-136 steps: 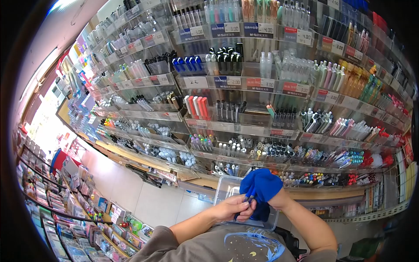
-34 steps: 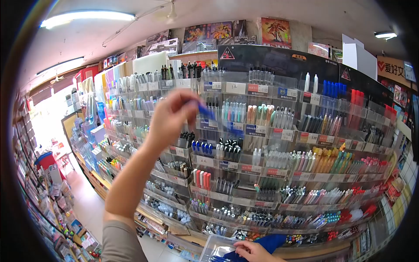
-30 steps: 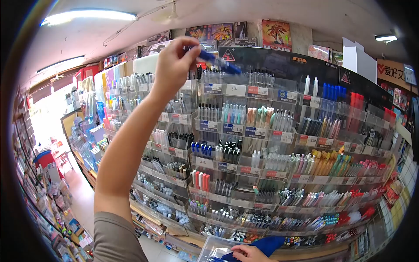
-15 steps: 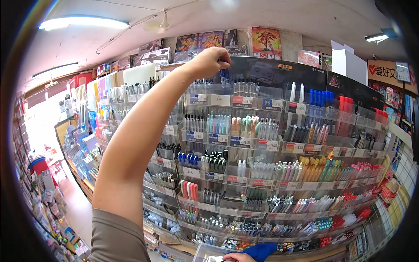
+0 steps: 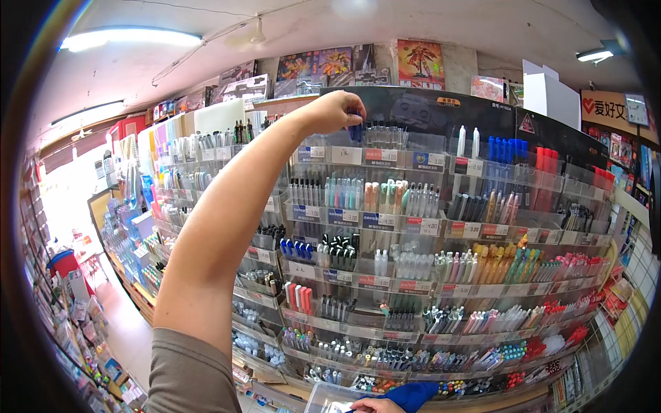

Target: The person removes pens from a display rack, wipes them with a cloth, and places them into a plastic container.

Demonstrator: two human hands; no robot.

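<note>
My left hand (image 5: 336, 113) reaches up to the top tier of a clear pen rack. Its fingers are closed around the tops of blue pens (image 5: 355, 133), which point downward at a compartment on that tier; how many it holds I cannot tell. To the right of them, clear-bodied pens (image 5: 387, 135) stand upright. At the bottom edge, my right hand (image 5: 377, 405) is partly cut off, its fingers at the rim of a clear plastic box (image 5: 328, 398). Blue cloth (image 5: 414, 396) lies just beside that hand.
Tiers of clear compartments with price labels (image 5: 346, 155) hold pens of many colours. Blue pens (image 5: 507, 150) and red pens (image 5: 546, 160) stand at the upper right. Boxed toys (image 5: 421, 63) line the top. On the left runs an aisle (image 5: 124, 316) beside more shelves.
My left hand has come down a little, lowering the blue pens toward the top-tier compartment. My right hand stays by the clear box.
</note>
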